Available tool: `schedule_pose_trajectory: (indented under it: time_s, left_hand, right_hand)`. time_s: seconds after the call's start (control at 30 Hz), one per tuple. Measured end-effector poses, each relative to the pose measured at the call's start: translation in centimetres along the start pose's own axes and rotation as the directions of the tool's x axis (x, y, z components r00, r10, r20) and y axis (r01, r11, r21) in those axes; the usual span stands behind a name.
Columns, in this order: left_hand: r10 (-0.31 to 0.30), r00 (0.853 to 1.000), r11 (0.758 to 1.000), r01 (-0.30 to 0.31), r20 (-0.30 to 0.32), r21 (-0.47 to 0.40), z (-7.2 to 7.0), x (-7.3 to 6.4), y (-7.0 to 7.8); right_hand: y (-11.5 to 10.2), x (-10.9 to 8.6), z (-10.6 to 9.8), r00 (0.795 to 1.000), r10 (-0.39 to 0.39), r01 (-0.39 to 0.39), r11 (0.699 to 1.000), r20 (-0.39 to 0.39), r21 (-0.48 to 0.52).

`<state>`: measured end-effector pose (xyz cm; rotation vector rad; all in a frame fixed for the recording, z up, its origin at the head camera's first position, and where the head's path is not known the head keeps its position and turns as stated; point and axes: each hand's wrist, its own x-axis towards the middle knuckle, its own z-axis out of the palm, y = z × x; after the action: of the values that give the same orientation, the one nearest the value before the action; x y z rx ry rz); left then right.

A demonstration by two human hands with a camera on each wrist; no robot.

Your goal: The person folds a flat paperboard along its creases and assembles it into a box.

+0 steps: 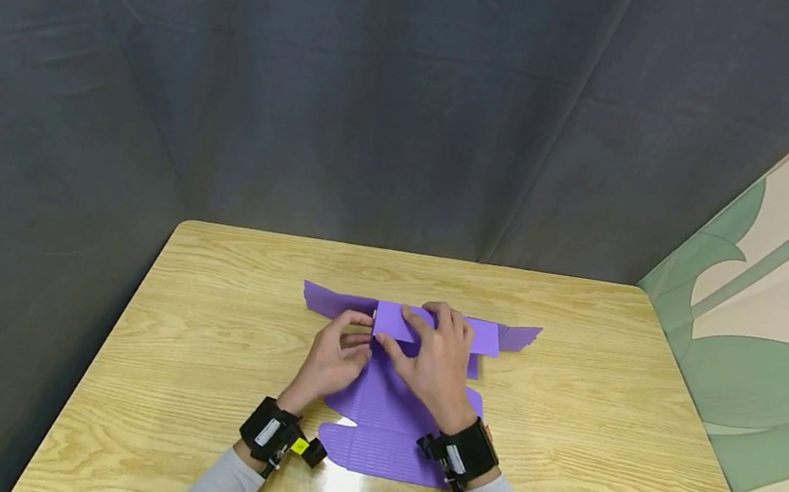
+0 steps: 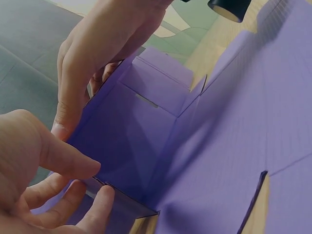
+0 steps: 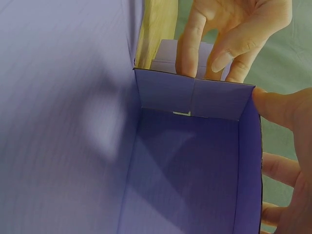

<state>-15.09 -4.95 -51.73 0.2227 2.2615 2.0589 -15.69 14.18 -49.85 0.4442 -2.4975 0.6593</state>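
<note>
A partly folded purple cardboard box [image 1: 410, 404] lies on the table in the head view, its far wall raised and a narrow panel [image 1: 483, 337] folded over at the top. My right hand [image 1: 435, 361] grips this panel, thumb at its left corner and fingers spread towards the far edge. At the left end, my left hand [image 1: 336, 360] touches the outside of an end flap [image 3: 165, 92] with bent fingers. The right wrist view shows those fingers behind the upright flap. A small slot [image 2: 146, 101] shows in the far end wall in the left wrist view.
Side flaps stick out left [image 1: 333, 302] and right [image 1: 519, 338] of the raised wall. A front flap [image 1: 380, 453] lies flat nearer the body. The wooden table [image 1: 609, 444] extends around the box, with a dark curtain [image 1: 383, 110] behind and a floral panel [image 1: 788, 352] at right.
</note>
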Motion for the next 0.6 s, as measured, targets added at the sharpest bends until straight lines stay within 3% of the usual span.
schedule_pose_trajectory:
  time_s: [0.33,0.6]
  left_hand:
    - [-0.026,0.999,1.000,0.026,0.019,-0.010,-0.16,0.02,-0.14]
    - [-0.014,1.000,1.000,0.013,0.017,0.018,-0.31,-0.15,-0.10]
  right_hand:
    - [-0.06,0.05,-0.26,1.000,-0.019,0.019,1.000,-0.024,-0.006]
    - [-0.04,0.01,-0.14,1.000,-0.018,0.018,1.000,-0.020,-0.005]
